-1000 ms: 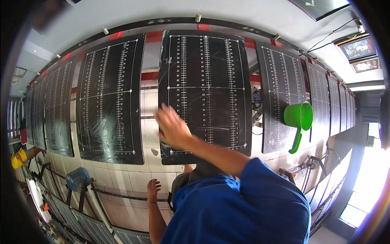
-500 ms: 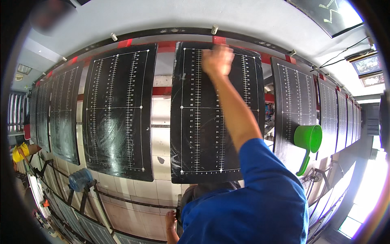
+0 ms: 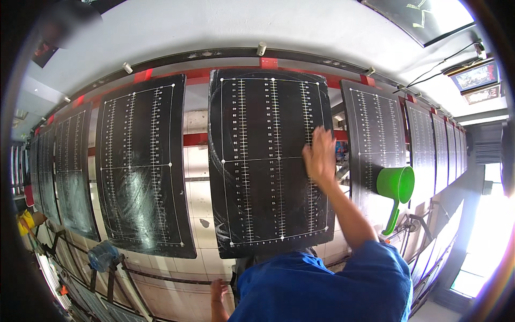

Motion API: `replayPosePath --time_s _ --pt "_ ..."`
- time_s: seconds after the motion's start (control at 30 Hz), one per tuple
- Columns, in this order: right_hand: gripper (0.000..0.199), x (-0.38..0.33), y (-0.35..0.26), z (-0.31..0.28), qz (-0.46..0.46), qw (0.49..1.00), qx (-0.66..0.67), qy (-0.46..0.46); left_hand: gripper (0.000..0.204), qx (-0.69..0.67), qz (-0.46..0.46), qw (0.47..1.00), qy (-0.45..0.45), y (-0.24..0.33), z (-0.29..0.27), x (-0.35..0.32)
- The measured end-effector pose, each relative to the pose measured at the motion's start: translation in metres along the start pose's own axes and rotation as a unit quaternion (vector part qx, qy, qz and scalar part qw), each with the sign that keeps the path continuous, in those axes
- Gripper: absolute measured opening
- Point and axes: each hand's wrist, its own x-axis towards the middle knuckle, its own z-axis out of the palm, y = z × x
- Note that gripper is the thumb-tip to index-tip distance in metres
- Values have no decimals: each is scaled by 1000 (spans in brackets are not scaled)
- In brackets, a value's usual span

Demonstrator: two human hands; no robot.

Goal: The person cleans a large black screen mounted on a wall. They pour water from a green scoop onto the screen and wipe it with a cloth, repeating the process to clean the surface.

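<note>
My right hand lies fingers outstretched over the right part of a black board. Thin white lines and three columns of tick marks with small numerals run along that board. White smears show on its left side. My left hand hangs low beside my body, loosely open, away from the boards and with nothing visible in it. To the right of my right forearm, a green dipper with a long handle rests on the neighbouring board.
More marked boards stretch in a row to the left and right on a red and black frame. A blue water jug sits at the lower left near dark metal bars. White tiles show between boards.
My right hand has come down from the board's top edge to its right side, near mid-height. The view has shifted slightly. My left hand still hangs low.
</note>
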Motion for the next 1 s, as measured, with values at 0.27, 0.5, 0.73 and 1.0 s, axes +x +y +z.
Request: replayPosePath --time_s 0.27,0.5,0.73,1.0 --pt "71 244 -49 68 315 946 -41 58 22 98 57 993 -32 -73 -13 -15" --pt "65 262 -242 108 -14 992 105 62 29 55 119 991 -17 -68 -8 -27" --pt "55 90 -235 53 -178 965 191 4 42 -26 149 988 -18 -61 -5 -1" --pt "57 -154 -229 -25 -290 923 184 -173 39 -66 146 987 -3 -14 -1 13"
